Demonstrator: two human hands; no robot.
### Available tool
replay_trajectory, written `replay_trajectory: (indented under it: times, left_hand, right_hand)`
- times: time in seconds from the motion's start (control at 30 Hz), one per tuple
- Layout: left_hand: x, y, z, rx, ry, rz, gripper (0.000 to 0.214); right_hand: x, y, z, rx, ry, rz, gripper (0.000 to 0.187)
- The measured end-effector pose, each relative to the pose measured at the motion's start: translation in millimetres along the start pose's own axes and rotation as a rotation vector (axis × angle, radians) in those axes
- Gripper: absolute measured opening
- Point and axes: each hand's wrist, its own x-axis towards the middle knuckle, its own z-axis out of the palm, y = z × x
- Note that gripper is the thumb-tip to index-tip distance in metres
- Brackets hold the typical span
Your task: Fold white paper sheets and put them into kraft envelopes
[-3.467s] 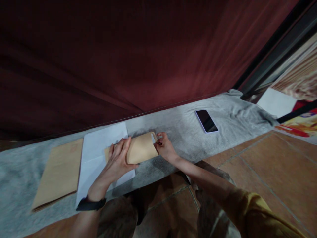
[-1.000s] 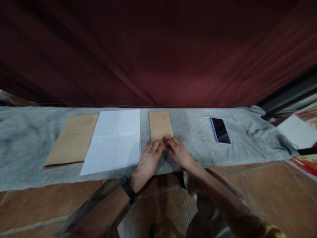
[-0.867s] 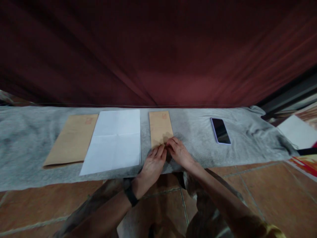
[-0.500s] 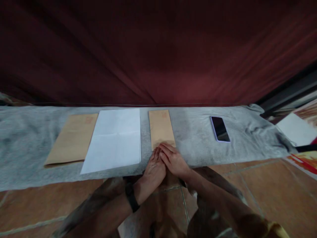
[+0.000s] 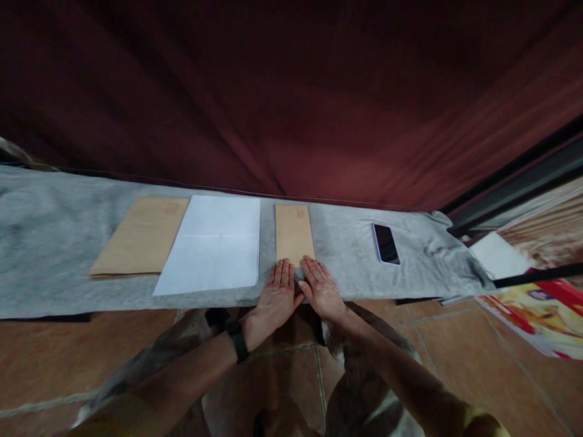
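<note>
A narrow brown paper envelope (image 5: 294, 233) lies flat on the grey cloth, its near end under my fingers. My left hand (image 5: 277, 288) rests palm down with fingers stretched out over the near left corner. Beside it, my right hand (image 5: 321, 291) lies flat in the same way over the near right corner. The thumbs come close together at the near edge, and both hands are open. To the left is a stack of white paper (image 5: 216, 243) with a crease across it. Farther left lies a pile of larger brown envelopes (image 5: 143, 237) with a faint red print.
A phone (image 5: 387, 244) in a pale purple case lies on the grey cloth (image 5: 344, 243) to the right. Behind the surface hangs a dark red curtain (image 5: 291, 121). A red and yellow printed package (image 5: 537, 312) is at the lower right, near a dark metal frame (image 5: 514, 173).
My hands have moved apart from their overlapped position and now lie side by side on the envelope's near end. The camera view has tilted and shifted slightly.
</note>
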Motion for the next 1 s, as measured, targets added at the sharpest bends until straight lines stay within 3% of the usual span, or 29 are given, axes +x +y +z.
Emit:
replay_trajectory:
  times: [0.5, 0.67, 0.83, 1.0]
  left_hand:
    - [-8.7, 2.1, -9.0, 0.009, 0.0, -0.068, 0.077]
    - [-6.7, 2.4, -7.5, 0.044, -0.02, -0.058, 0.076]
    - [-4.8, -0.6, -6.6, 0.071, -0.025, -0.041, 0.062]
    - [-7.0, -5.8, -12.3, 0.064, -0.053, -0.041, 0.067]
  right_hand:
    - [-17.7, 3.1, 5.4, -0.113, 0.117, 0.09, 0.055]
    - [-15.1, -9.1, 5.6, -0.099, 0.154, 0.103, 0.055]
    - [-5.9, -30.5, 14.9, -0.073, 0.084, 0.011, 0.053]
    - [0.8, -24.1, 13.9, -0.047, 0.072, 0.006, 0.055]
